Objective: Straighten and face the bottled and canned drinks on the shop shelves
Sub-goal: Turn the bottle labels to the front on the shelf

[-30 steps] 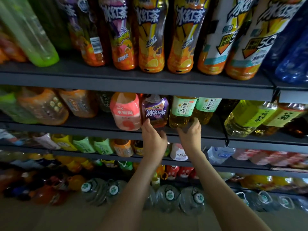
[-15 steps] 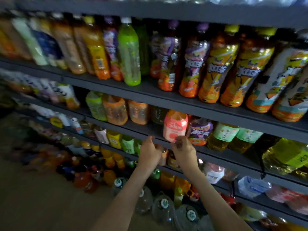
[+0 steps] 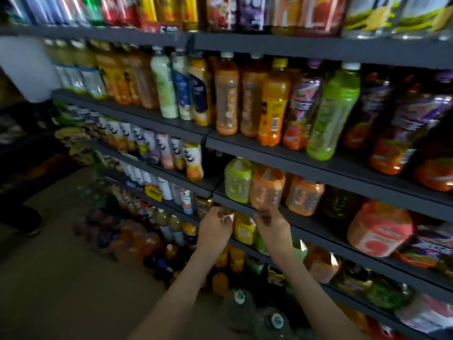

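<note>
Now that both hands have left the pink bottle (image 3: 380,229), out at 3 o'clock, the left hand (image 3: 215,227) and right hand (image 3: 272,224) hover at 6 o'clock beneath an orange bottle (image 3: 267,190), likely next for facing; blur hides their grip.

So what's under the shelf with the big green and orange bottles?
A yellow-labelled bottle shows between the left hand and the right hand. What stands beside it is mostly covered by the hands and the shelf edge.

Dark grey shelves (image 3: 318,171) are filled with rows of upright drink bottles (image 3: 226,101); cans (image 3: 110,8) are stood on the top one. Large water jugs (image 3: 241,305) are kept on the floor (image 3: 61,278).
</note>
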